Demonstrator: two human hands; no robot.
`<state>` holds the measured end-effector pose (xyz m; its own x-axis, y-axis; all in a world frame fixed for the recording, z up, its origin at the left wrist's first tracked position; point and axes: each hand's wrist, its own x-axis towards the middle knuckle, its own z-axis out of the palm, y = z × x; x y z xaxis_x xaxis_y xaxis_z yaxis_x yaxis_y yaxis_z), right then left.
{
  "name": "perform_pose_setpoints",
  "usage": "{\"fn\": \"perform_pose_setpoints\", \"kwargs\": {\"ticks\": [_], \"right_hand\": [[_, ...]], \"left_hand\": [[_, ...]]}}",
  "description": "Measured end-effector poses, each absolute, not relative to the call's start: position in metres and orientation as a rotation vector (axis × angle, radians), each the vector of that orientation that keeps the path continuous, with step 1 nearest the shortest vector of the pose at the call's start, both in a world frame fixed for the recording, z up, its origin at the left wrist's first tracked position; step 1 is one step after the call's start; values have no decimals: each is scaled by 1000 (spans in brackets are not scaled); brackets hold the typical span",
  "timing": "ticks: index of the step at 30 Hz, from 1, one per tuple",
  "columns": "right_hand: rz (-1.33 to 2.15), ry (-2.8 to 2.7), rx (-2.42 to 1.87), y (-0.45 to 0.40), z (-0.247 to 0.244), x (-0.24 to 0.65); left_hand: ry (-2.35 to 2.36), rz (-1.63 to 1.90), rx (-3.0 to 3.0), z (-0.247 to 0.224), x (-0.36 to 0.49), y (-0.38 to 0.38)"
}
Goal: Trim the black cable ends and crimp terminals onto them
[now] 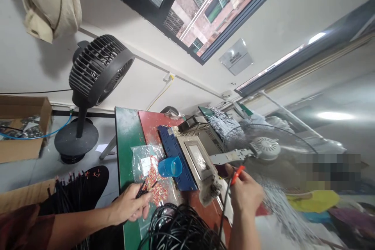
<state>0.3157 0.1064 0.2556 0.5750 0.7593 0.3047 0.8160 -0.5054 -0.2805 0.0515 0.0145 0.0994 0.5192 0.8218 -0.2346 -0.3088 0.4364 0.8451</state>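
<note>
My left hand [133, 203] is closed around a few black cable ends [142, 190], just above the table's left part. Under and beside it lies a clear plastic bag [137, 160] strewn with small red and yellow bits [158, 187]. My right hand [247, 193], also closed, grips a black cable [224, 207] near the front of a machine with a beige front panel [193, 160]. An orange-red object [237, 174] sticks out at its fingers; its kind is unclear. A large coil of black cable [184, 230] lies between my hands.
A blue cup [170, 167] stands against the machine's blue side [175, 152]. A dark floor fan [99, 70] is at the left, a second fan [265, 146] at the right. Cut cables [70, 195] lie over my leg. Bundles of grey wires [222, 123] lie behind the machine.
</note>
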Motion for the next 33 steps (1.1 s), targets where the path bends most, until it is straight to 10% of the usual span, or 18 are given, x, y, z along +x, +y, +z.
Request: {"fn": "perform_pose_setpoints", "kwargs": {"ticks": [33], "right_hand": [[-131,-1389,-2666,131,238,300]], "left_hand": [[861,741,1037,85,57,12]]}}
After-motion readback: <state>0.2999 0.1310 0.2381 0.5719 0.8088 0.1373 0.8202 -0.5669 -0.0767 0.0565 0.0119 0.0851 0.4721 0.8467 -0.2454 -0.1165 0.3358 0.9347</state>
